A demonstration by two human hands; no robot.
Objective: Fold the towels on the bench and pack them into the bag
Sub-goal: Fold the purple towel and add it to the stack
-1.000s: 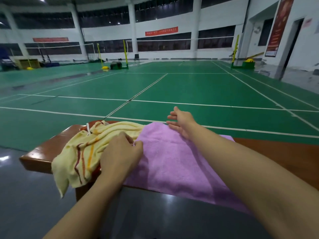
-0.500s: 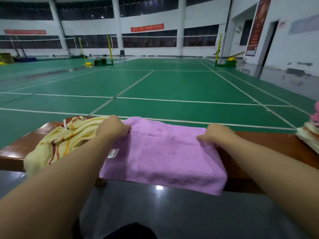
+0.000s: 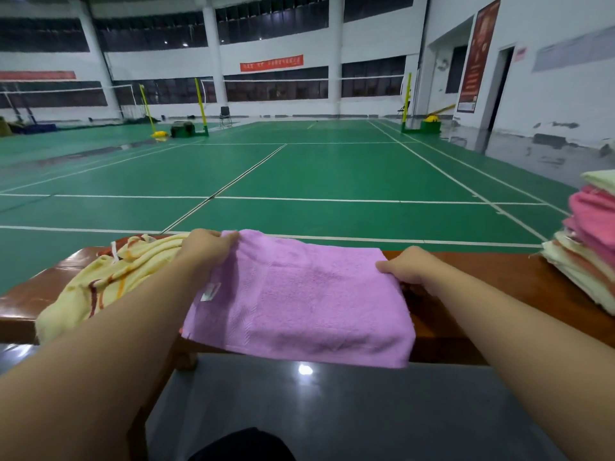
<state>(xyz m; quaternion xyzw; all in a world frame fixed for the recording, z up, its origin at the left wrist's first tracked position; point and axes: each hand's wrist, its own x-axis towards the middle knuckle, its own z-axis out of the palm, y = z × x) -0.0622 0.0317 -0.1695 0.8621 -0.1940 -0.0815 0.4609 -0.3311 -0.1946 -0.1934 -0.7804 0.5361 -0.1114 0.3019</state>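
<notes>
We are holding the purple towel [image 3: 299, 301] across the wooden surface [image 3: 499, 277], one hand at each far corner. Its long axis is running left to right along the surface, and its short axis is pointing from us toward the court. Its near edge is hanging just past the front edge of the surface. A small white label [image 3: 210, 291] is showing near its left edge.

Our left hand [image 3: 204, 249] is curling its fingers round the far-left corner, the grip pinching the cloth. Our right hand [image 3: 411, 266] is doing the same at the far-right corner, fingers curled onto the cloth edge.

The yellow towel [image 3: 100, 281], with red and orange stripes, is lying crumpled on the left end of the surface, touching the purple towel's left side and partly under our left forearm. Part of it is drooping over the front edge.

A stack [image 3: 589, 241] of folded towels, pink over pale ones, is sitting on the right end of the surface, well apart from the purple towel.

Beyond the surface, the green court [image 3: 316, 174] is stretching away.
</notes>
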